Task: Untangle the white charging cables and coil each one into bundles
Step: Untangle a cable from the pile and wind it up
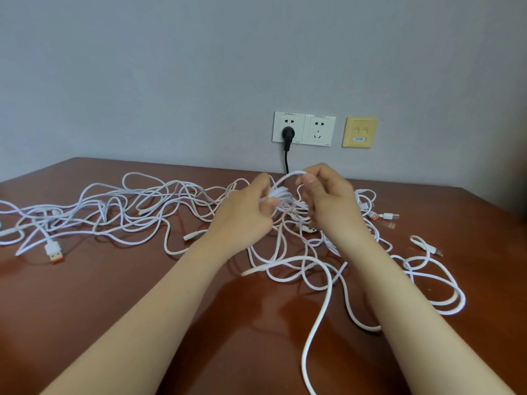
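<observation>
"Coiling one, are they?"

"Looks like it. The left hand (242,215) has its fingers curled round a small coil (278,195), held just above the tabletop (142,295) at the far middle. The right hand (330,203), just beside it, pinches a loop (289,175) of the same cable between thumb and fingertips, arched over the coil."

"And the rest of the cables?"

"Most lie in a tangle (128,206) spread left of the hands, with more looped under and to the right of them. None of it is bundled apart from that one coil."

"So where does the next turn come from?"

"My guess is the loose strand (316,323) on the near right. It runs near to far, from the near edge up towards the hands, so it lies lengthwise to them and on the right hand's side. That hand is nearer and would feed it while the left hand keeps the coil. Whether that strand is the very cable being wound, I can't tell; it crosses others below the wrists."

"Any box for the finished bundles?"

"None that I can see. Only the wall sockets (318,129) behind, with a black plug (288,134) in the left one."
</observation>
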Demonstrator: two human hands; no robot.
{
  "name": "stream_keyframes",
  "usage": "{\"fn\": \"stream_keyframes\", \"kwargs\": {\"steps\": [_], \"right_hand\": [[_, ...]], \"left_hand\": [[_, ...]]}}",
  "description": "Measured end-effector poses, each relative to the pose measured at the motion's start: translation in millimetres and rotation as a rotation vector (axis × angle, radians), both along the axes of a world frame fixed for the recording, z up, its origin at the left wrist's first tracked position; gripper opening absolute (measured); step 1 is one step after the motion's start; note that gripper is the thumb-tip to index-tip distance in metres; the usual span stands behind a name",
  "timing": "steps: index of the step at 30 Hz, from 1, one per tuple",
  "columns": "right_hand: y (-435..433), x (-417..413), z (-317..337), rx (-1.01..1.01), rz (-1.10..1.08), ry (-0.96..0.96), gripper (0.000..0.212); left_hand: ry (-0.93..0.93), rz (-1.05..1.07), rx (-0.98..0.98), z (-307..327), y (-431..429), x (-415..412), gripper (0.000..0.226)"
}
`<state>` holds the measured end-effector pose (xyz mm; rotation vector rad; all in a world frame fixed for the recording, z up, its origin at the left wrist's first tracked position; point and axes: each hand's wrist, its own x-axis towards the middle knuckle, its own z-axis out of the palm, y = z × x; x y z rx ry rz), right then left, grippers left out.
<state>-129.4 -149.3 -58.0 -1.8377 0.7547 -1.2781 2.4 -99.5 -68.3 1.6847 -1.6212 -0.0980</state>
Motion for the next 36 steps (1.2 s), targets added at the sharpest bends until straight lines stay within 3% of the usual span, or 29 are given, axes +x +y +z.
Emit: {"fn": "stream_keyframes", "kwargs": {"steps": [4,7,10,12,16,20,26,28,30,33,36], "right_hand": [[-8,-9,1,-0.059,-0.109,-0.019,0.029],[-6,-14,7,0.166,-0.031,0.009,0.030],[-1,-15,5,0.323,0.022,0.111,0.049],[2,-11,-2,0.198,0.018,0.185,0.052],[12,8,-15,-0.119,0.000,0.475,0.028],[27,15,-10,-0.427,-0.074,0.741,0.024],[40,14,0,-0.812,-0.207,1.019,0.013],[40,17,-3,-0.961,-0.284,0.993,0.019],[35,19,-8,-1.078,-0.364,0.833,0.029],[32,20,-11,-1.037,-0.321,0.670,0.021],[26,17,-13,-0.909,-0.279,0.609,0.020]], "left_hand": [[0.159,-0.375,0.110,4,10,-10,0.011],[0.351,-0.524,0.081,10,14,-19,0.001],[0.476,-0.521,0.004,13,13,-19,0.010],[0.533,-0.477,-0.038,13,10,-14,0.016],[0.619,-0.376,-0.095,12,7,-3,0.020],[0.612,-0.206,-0.144,15,4,7,0.022],[0.370,0.078,-0.145,15,5,19,0.011],[0.297,0.124,-0.134,11,4,19,0.011],[0.309,0.111,-0.116,7,3,15,0.011],[0.364,0.054,-0.125,6,2,10,0.006],[0.307,0.007,-0.127,5,4,9,0.016]]}}
